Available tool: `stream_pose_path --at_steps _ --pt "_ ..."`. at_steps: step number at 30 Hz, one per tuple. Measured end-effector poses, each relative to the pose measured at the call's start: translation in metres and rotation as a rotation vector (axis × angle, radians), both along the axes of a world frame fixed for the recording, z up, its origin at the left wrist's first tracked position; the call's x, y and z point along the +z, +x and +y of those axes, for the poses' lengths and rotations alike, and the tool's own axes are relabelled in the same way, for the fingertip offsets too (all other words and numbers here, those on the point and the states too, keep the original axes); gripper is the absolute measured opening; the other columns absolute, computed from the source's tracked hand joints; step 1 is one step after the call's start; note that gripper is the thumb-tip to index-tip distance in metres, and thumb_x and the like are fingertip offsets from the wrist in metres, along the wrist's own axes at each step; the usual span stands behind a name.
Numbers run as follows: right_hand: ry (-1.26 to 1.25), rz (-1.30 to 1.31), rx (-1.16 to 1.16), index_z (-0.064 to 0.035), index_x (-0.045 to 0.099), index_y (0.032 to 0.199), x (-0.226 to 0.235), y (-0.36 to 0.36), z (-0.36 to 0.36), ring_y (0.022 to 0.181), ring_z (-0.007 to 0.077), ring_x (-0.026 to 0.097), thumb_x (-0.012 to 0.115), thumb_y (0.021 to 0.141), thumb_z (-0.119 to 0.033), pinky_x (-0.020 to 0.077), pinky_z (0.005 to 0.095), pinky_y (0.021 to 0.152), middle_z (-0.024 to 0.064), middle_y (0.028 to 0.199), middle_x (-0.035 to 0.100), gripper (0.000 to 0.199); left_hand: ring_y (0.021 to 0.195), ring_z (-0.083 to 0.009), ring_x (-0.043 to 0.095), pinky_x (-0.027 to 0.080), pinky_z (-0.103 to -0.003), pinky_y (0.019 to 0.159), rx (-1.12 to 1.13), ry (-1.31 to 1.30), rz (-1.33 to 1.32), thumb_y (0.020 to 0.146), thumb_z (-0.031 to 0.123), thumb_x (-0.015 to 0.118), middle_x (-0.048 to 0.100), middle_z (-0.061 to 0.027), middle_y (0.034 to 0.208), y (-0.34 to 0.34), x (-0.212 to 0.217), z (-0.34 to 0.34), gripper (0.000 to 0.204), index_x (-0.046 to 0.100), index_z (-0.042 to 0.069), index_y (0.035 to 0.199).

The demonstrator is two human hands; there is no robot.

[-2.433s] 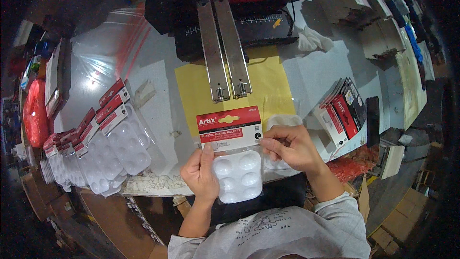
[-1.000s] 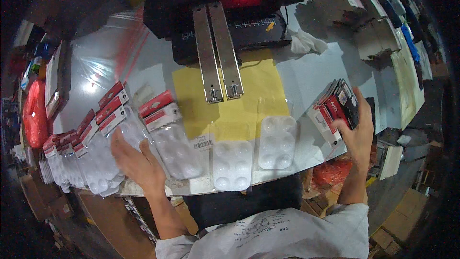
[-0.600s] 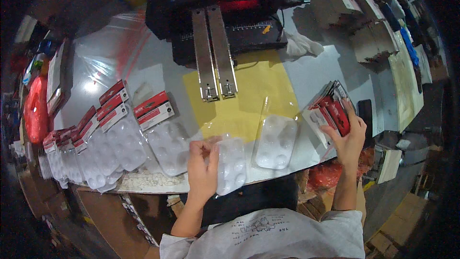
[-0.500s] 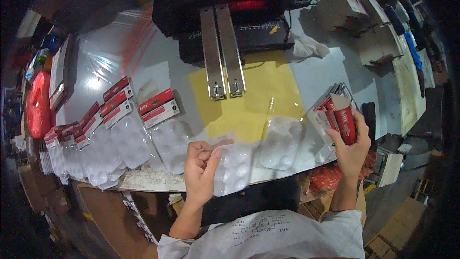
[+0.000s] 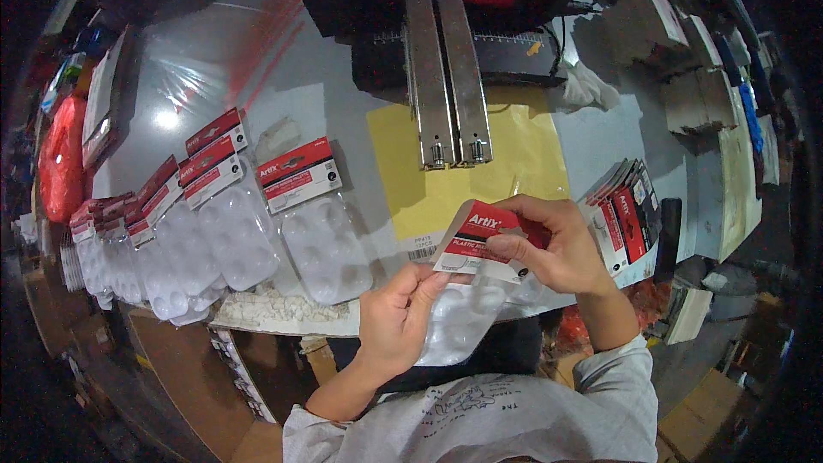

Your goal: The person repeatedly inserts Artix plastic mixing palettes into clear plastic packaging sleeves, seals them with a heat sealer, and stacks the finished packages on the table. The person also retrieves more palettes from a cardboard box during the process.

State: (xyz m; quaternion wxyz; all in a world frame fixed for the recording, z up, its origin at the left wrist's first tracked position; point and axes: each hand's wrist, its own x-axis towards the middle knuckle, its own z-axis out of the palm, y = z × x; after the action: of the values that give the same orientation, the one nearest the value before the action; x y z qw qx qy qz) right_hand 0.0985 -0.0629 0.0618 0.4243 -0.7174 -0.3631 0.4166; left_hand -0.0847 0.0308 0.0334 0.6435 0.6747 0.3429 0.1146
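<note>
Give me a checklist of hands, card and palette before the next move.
1. Left fingers gripping the bagged palette: ok.
2. Right fingers gripping the red-and-white card: ok.
3. Card lying flat: not ok, it is bent.
4. Card lined up with the bag's top: cannot tell, hands partly cover it.
5. Hands clear of the metal arms: ok.
6. More cards on the table's right: ok.

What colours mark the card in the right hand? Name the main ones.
The card is mainly red and white, shown best in the head view.
</note>
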Motion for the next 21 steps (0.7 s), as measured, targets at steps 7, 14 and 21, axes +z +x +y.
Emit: stream_pose_path --at_steps 7,14,21 --pt "0.038 -0.043 0.101 -0.0018 0.063 0.100 -0.009 0.001 0.002 0.064 0.0117 0.060 0.066 0.081 -0.019 0.0470 0.0262 0.058 0.0099 0.075 0.066 0.026 0.049 -0.0149 0.050 0.040 -0.027 0.048 -0.004 0.153 -0.031 0.088 0.014 0.056 0.058 -0.0103 0.061 0.001 -0.010 0.003 0.013 0.061 0.002 0.086" --pt "0.062 -0.181 0.285 -0.0017 0.063 0.096 -0.009 0.013 0.001 0.060 0.0201 0.060 0.065 0.079 -0.016 0.0459 0.0285 0.057 0.0128 0.073 0.063 0.022 0.044 -0.0201 0.047 0.038 -0.028 0.044 -0.028 0.284 -0.048 0.086 0.014 0.059 0.053 -0.0111 0.055 0.004 -0.014 -0.001 0.015 0.059 0.001 0.080" --pt "0.112 -0.250 -0.136 -0.0031 0.064 0.099 -0.023 0.014 -0.011 0.059 0.0193 0.062 0.070 0.076 -0.023 0.0479 0.0304 0.058 0.0094 0.068 0.064 0.031 0.052 -0.0053 0.039 0.033 -0.022 0.047 0.291 0.268 -0.117 0.086 0.010 0.059 0.049 -0.0024 0.055 0.001 -0.022 -0.001 0.016 0.061 -0.002 0.076"
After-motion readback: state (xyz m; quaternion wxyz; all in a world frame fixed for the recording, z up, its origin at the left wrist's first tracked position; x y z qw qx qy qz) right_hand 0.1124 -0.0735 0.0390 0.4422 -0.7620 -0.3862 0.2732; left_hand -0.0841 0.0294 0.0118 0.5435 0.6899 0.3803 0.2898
